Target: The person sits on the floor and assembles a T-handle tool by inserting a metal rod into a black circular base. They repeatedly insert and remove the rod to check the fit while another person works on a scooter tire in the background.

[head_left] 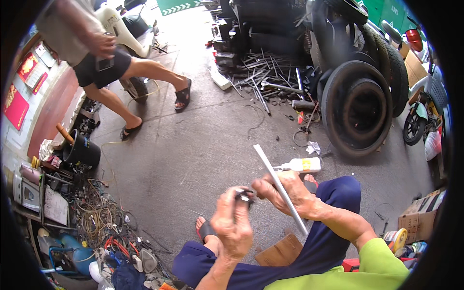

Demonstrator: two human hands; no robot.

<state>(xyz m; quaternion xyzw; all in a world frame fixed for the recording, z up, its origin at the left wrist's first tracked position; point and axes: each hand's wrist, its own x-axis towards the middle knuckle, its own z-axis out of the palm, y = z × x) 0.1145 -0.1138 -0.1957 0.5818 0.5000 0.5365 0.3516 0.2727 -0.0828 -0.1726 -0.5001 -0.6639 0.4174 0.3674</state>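
Observation:
My left hand [233, 226] is raised above my knees, with its fingers closed on a small black part [245, 195] whose kind I cannot make out. Close beside it, my right hand [292, 193] is closed, its thumb pointing at that part. A long silver metal rod [285, 197] slants across the right hand and seems tucked in its grip; its upper end tips left. Behind the right hand, a white plastic bottle [305, 165] with an orange and yellow label lies on the floor. A brown wooden block [279, 251] rests on the floor between my legs.
Another person [92, 53] in sandals strides at the upper left. Stacked tyres [333, 111] and a heap of metal rods [270, 72] stand ahead. Tangled wires [99, 208] and a black bucket [81, 150] line the left; a cardboard box [421, 217] sits right.

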